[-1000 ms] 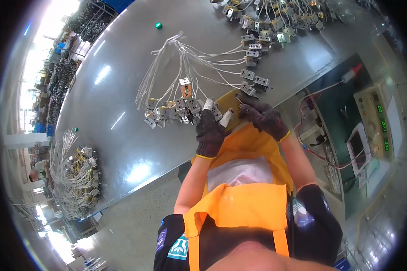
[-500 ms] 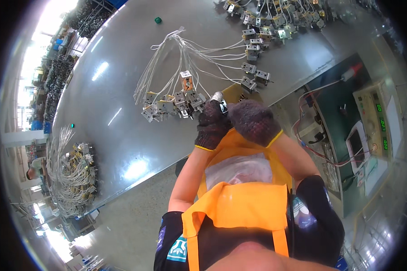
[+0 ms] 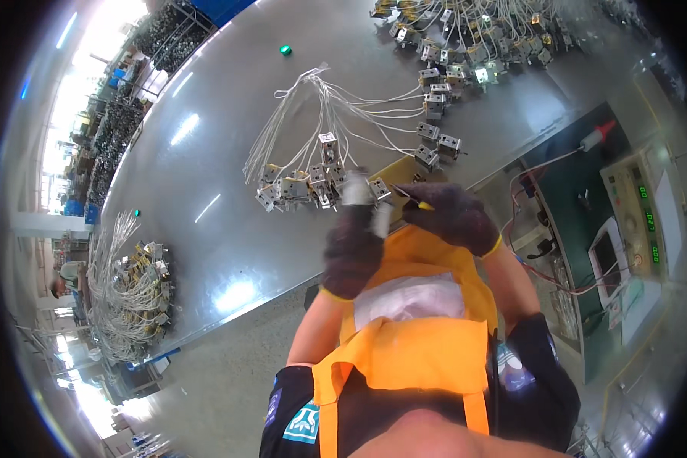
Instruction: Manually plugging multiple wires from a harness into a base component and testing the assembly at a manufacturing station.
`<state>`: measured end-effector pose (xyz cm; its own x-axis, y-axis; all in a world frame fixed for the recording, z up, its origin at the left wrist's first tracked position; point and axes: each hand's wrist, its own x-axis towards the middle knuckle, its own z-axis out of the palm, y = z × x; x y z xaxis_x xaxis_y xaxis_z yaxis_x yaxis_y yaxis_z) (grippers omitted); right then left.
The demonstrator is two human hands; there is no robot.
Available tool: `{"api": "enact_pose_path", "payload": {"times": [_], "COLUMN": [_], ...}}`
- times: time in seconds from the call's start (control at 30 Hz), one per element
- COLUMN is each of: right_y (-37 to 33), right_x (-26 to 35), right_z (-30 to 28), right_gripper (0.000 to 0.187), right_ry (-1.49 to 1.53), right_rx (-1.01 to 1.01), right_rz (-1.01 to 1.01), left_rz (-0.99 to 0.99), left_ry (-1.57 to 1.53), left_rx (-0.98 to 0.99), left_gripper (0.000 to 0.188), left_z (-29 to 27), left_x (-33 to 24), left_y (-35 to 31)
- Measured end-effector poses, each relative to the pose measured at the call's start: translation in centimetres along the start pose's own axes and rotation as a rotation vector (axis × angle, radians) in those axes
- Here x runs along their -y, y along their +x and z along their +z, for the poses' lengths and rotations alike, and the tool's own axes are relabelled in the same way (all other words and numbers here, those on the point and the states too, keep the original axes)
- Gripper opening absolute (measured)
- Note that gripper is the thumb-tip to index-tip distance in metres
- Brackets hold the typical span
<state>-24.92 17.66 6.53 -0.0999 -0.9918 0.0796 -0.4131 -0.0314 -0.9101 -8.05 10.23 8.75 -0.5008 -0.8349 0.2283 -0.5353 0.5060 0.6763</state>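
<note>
My left hand [image 3: 354,248], in a dark knitted glove with pale-covered fingertips, is smeared by motion at the table's near edge. Its thumb and forefinger look spread, with nothing visible between them. Just beyond those fingertips sits a small boxy metal part [image 3: 378,188], in front of a brassy yellow plate [image 3: 397,174]. To the right, my right hand [image 3: 454,217], gloved alike, is closed on a slim pointed tool [image 3: 420,200] with a yellow section; its exact kind is unclear. Its dark tip points left toward the metal part. A bundle of white wires [image 3: 324,99] ends in several similar metal parts [image 3: 294,187].
The metal table [image 3: 214,160] carries a wired heap [image 3: 133,298] at left and another [image 3: 481,46] at the far right. A green cap [image 3: 285,50] lies far back. On the right stand an instrument with green digits [image 3: 633,214] and a red-tipped probe [image 3: 595,137] on a cable.
My left hand has drawn back toward me and away from my right hand. The metal part between them and the pointed tool now show. My right hand has shifted slightly right and nearer.
</note>
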Motion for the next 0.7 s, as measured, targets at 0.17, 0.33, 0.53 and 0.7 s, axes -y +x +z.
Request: {"api": "enact_pose_path", "payload": {"times": [0.17,0.33,0.53,0.7], "right_y": [-0.2,2.3,2.0,2.4], "right_x": [-0.3,-5.4,-5.9,-4.0], "right_z": [4.9,5.0,3.8,3.6], "right_gripper": [0.038,0.037,0.040,0.040], "right_ry": [0.440,0.578,0.568,0.616], "right_rx": [0.462,-0.241,-0.181,-0.180], "right_rz": [0.452,0.139,0.293,0.371], "left_rz": [0.165,0.260,0.176,0.032], "left_ry": [0.501,0.655,-0.043,-0.326], "left_rx": [-0.451,-0.068,-0.188,-0.251], "left_gripper": [0.060,0.057,0.045,0.045], "left_z": [-1.2,0.2,-3.7,-5.2], "left_x": [0.3,7.5,12.4,9.6], "left_y": [8.1,5.6,2.3,5.0]}}
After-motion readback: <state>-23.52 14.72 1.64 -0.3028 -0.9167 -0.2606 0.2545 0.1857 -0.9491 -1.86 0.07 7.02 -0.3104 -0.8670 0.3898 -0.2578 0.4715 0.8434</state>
